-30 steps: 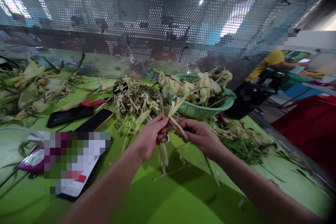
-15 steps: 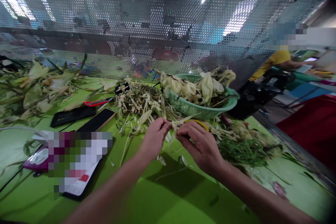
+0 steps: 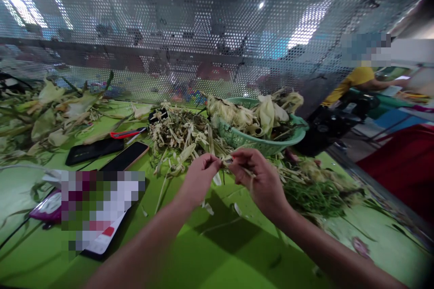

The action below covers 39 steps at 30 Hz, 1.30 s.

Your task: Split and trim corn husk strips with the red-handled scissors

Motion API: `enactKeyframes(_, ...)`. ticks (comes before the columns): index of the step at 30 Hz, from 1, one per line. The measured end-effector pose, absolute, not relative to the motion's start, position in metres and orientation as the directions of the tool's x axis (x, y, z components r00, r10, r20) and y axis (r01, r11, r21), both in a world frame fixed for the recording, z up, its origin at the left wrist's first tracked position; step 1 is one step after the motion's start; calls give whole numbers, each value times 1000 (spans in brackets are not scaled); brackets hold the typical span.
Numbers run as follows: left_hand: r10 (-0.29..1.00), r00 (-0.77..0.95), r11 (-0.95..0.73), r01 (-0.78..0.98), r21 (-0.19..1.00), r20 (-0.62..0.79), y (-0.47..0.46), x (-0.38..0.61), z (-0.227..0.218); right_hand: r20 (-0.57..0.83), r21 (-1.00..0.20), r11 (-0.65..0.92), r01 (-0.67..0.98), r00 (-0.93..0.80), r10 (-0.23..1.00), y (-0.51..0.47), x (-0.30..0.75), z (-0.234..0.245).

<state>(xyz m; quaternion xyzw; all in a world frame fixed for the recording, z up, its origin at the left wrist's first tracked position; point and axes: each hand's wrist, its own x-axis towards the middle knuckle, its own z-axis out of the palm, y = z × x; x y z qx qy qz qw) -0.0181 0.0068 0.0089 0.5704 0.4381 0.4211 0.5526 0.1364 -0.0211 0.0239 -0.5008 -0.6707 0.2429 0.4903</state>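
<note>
Pinching with thumb and fingertips, the left hand holds a pale husk strip at the middle of the frame, above the green counter. The strip's short visible stretch runs crosswise to the right hand, whose bent fingers seem to pinch it too; from where I stand, neither hand is nearer.

At lower left and lower right of the frame, a bare left forearm and bare right forearm taper toward a bare left hand and bare right hand.
</note>
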Motion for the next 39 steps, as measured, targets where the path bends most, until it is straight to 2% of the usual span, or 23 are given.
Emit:
enactKeyframes(3, 950, 313, 14, 22, 1000, -20, 3, -18, 13, 251, -941, 237, 242, 27, 968, -10, 143, 25)
enactKeyframes(6, 939, 338, 78, -31, 996, -63, 2, -18, 14, 140, -989, 136, 54, 71, 988, 3, 150, 17)
enactKeyframes(9, 942, 319, 139, -82, 987, -106, 3, -19, 12, 62, -998, 62, 7, 33, 998, 12, 154, 7)
enactKeyframes(11, 950, 286, 160, -100, 982, -126, 5, -20, 11, 86, -995, 82, 62, 63, 994, 14, 157, 6)
enactKeyframes(14, 968, 209, 164, -110, 980, -139, 9, -22, 8, 323, -928, 264, 264, 217, 921, 7, 163, 17)
enactKeyframes(16, 977, 162, 157, -112, 981, -138, 10, -22, 7, 522, -812, 390, 434, 241, 818, -5, 163, 28)
enactKeyframes(18, 984, 139, 128, -119, 985, -111, 11, -22, 5, 667, -647, 494, 580, 116, 736, -17, 159, 36)
enactKeyframes(19, 987, 134, 108, -119, 987, -92, 11, -21, 5, 667, -593, 521, 614, 11, 745, -22, 155, 38)
enactKeyframes(21, 991, 126, 59, -108, 992, -46, 9, -20, 4, 547, -569, 496, 656, -148, 824, -27, 146, 37)
enactKeyframes(23, 993, 119, 6, -83, 997, 4, 8, -18, 4, 388, -604, 412, 683, -200, 900, -26, 137, 31)
enactKeyframes(25, 990, 129, -47, -51, 998, 54, 7, -17, 5, 296, -642, 356, 679, -210, 932, -23, 130, 24)
enactKeyframes(27, 984, 152, -93, -4, 996, 93, 7, -17, 6, 296, -650, 362, 669, -216, 930, -20, 128, 20)
enactKeyframes(29, 978, 175, -127, 73, 989, 113, 8, -18, 6, 356, -602, 408, 687, -226, 907, -21, 129, 23)
enactKeyframes(32, 960, 236, -201, 209, 957, 150, 9, -20, 4, 443, -444, 485, 754, -286, 850, -22, 135, 36)
enactKeyframes(35, 897, 378, -341, 264, 902, 228, 7, -22, 5, 464, -320, 567, 759, -396, 792, -18, 147, 53)
enactKeyframes(37, 840, 489, -397, 260, 880, 235, 5, -24, 9, 406, -358, 600, 716, -459, 790, -12, 158, 60)
enactKeyframes(39, 780, 600, -360, 202, 911, 175, 3, -26, 16, 286, -516, 569, 641, -497, 819, -6, 169, 63)
